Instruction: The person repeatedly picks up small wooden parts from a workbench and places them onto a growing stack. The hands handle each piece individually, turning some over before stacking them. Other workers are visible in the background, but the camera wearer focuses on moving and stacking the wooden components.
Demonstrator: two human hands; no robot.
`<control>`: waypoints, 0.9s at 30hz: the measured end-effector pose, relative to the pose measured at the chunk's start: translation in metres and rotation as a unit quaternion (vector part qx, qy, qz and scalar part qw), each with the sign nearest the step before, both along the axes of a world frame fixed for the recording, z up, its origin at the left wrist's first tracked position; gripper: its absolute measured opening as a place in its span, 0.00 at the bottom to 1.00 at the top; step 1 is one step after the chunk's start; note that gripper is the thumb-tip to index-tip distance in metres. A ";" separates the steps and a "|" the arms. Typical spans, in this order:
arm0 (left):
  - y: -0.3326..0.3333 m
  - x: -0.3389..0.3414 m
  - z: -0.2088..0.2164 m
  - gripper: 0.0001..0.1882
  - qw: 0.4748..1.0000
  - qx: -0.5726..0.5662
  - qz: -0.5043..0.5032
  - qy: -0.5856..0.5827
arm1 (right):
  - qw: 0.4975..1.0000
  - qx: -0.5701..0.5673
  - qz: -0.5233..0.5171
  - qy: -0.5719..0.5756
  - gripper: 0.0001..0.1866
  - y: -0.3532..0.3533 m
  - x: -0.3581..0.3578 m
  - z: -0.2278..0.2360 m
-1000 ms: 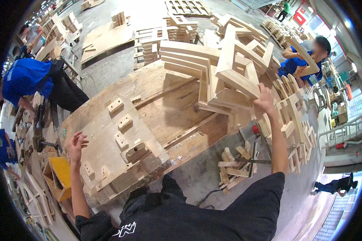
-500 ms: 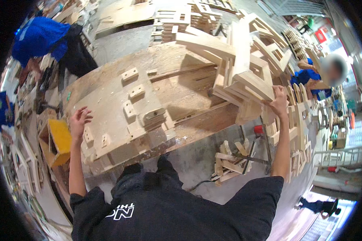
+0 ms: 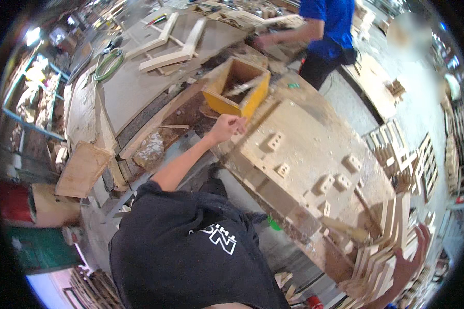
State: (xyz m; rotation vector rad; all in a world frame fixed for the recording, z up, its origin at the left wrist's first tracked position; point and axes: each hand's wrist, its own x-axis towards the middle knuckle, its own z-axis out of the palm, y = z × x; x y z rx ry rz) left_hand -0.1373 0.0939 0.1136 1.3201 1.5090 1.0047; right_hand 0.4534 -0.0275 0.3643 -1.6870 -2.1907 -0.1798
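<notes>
My left grip [image 3: 229, 129] hangs loosely part-open just beside the yellow box [image 3: 255, 100]; drilled blocks [image 3: 276, 140] stand on a board [image 3: 309, 141] atop the surface [image 3: 329, 116]; stacked wooden frames [image 3: 375, 263] meet my right grip [image 3: 410, 257], whether closed on one I cannot tell.

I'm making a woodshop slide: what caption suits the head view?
At a workbench, the left hand is beside a yellow-sided box, the right hand by stacked wooden frames.
</notes>
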 end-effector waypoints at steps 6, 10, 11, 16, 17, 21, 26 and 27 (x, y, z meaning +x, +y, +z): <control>-0.035 -0.137 0.012 0.21 0.980 0.104 0.159 0.058 | 0.898 -0.066 0.419 -0.120 0.32 0.166 -0.356 0.032; -0.059 -0.216 -0.016 0.10 0.923 0.186 0.336 0.023 | 0.817 -0.052 0.553 -0.155 0.34 0.280 -0.638 -0.054; -0.061 -0.231 -0.020 0.09 0.900 0.203 0.384 0.042 | 0.810 -0.060 0.552 -0.187 0.36 0.301 -0.707 -0.075; -0.089 -0.284 -0.038 0.11 0.904 0.155 0.398 0.036 | 0.870 -0.064 0.440 -0.213 0.45 0.380 -0.909 -0.203; -0.097 -0.296 -0.041 0.12 0.899 0.160 0.408 0.004 | 0.871 -0.089 0.426 -0.227 0.46 0.381 -0.932 -0.209; -0.100 -0.318 -0.043 0.15 0.882 0.165 0.430 -0.096 | 0.861 -0.134 0.444 -0.209 0.44 0.409 -0.945 -0.201; -0.053 -0.349 -0.005 0.15 0.893 0.193 0.407 0.013 | 0.844 -0.202 0.484 0.111 0.32 0.395 -0.900 -0.045; -0.032 -0.347 0.013 0.22 0.891 0.239 0.385 0.036 | 0.826 -0.158 0.497 0.215 0.30 0.403 -0.860 -0.015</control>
